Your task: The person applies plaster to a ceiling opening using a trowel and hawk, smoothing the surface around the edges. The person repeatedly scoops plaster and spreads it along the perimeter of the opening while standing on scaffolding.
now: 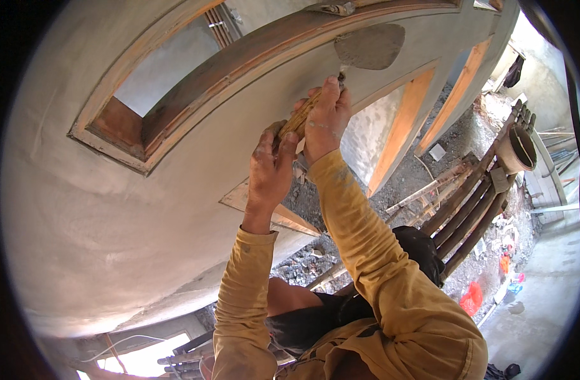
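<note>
A trowel with a broad rounded grey blade [370, 47] lies against the grey plastered wall [195, 190], just below a long wooden window frame [220, 76]. Its worn yellowish handle [297, 120] slants down to the left between my hands. My right hand [328, 120] is closed round the handle on the blade side. Lower and further left, my left hand [271, 168] is closed at the handle's other end; its fingers partly hide that end. Both arms reach up in mustard-yellow sleeves.
Wooden-edged openings [404, 130] cut through the wall to the right of my hands. Beyond my right arm, several round poles [470, 221] lie side by side, with a bucket [517, 150] on them. Rubble and a red plastic bag [472, 299] lie on the ground below.
</note>
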Demonstrator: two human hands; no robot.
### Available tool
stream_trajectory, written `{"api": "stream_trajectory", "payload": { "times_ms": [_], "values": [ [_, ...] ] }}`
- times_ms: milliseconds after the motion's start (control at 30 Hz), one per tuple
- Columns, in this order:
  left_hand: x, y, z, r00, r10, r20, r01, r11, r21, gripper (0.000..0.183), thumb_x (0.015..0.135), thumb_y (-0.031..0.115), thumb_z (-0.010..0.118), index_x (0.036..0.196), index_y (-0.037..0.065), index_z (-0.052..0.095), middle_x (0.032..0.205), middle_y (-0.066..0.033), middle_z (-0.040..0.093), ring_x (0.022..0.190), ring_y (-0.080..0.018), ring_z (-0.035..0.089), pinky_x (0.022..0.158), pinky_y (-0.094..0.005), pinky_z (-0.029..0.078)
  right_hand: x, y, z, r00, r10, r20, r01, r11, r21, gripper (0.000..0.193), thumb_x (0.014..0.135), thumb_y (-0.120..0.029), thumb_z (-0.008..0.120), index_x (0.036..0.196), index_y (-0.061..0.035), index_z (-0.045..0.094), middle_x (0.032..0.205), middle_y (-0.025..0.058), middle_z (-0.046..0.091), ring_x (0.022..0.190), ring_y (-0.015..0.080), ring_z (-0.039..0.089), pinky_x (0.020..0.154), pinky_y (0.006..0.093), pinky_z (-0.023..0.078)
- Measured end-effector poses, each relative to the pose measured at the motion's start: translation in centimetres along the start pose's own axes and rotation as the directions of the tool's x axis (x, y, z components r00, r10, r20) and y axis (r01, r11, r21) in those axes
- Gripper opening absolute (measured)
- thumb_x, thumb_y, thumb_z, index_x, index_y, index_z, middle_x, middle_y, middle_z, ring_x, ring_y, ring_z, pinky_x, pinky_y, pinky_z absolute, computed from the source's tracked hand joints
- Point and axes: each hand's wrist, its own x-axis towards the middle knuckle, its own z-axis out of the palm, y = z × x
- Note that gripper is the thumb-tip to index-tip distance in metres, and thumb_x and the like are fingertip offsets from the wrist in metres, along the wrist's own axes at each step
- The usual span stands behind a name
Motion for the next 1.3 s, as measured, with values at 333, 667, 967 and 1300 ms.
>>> {"api": "stream_trajectory", "payload": {
  "times_ms": [333, 667, 967, 1300],
  "values": [
    [-0.9, 0.3, -1.3, 1.0, -0.004, -0.022, 0.004, 1.0, -0.004, 0.032, 0.098, 0.02, 0.052, 0.118, -0.005, 0.055, 0.093, -0.0074, 0.065, 0.074, -0.0104, 0.057, 0.066, -0.025, 0.049, -1.5, 0.2, 0.7, 1.0, 0.011, -0.002, -0.011, 1.0, -0.01, 0.029, 0.097, -0.036, 0.048, 0.096, -0.0076, 0.044, 0.081, 0.0058, 0.049, 0.054, 0.0156, 0.056, 0.048, 0.0305, 0.049],
    [-1.8, 0.1, -2.6, 1.0, -0.02, -0.012, 0.02, 1.0, 0.004, 0.033, 0.098, 0.022, 0.052, 0.118, -0.004, 0.055, 0.091, -0.0065, 0.064, 0.071, -0.0099, 0.056, 0.063, -0.0237, 0.048, -2.8, 0.9, 1.6, 1.0, 0.002, -0.015, -0.001, 0.999, 0.044, 0.025, 0.098, -0.031, 0.047, 0.096, -0.0066, 0.044, 0.077, 0.005, 0.048, 0.051, 0.0144, 0.053, 0.047, 0.0286, 0.044],
    [-2.1, -0.5, -4.1, 1.0, 0.003, 0.005, -0.003, 1.0, 0.001, 0.032, 0.097, 0.02, 0.053, 0.118, -0.004, 0.055, 0.092, -0.01, 0.064, 0.071, -0.0123, 0.056, 0.064, -0.027, 0.049, -3.8, 1.6, 1.8, 1.0, -0.007, 0.002, 0.007, 1.0, -0.005, 0.029, 0.097, -0.037, 0.048, 0.095, -0.0079, 0.044, 0.08, 0.0052, 0.049, 0.054, 0.0151, 0.056, 0.048, 0.0302, 0.049],
    [-2.6, -0.5, -5.1, 1.0, -0.013, 0.0, 0.013, 0.999, -0.034, 0.033, 0.097, 0.02, 0.053, 0.12, -0.004, 0.054, 0.091, -0.0086, 0.063, 0.07, -0.0119, 0.054, 0.065, -0.0263, 0.048, -4.8, 2.1, 2.3, 1.0, -0.007, 0.009, 0.007, 1.0, -0.007, 0.031, 0.097, -0.038, 0.049, 0.097, -0.0078, 0.043, 0.081, 0.0053, 0.05, 0.056, 0.015, 0.057, 0.049, 0.0304, 0.049]
  ]
}}
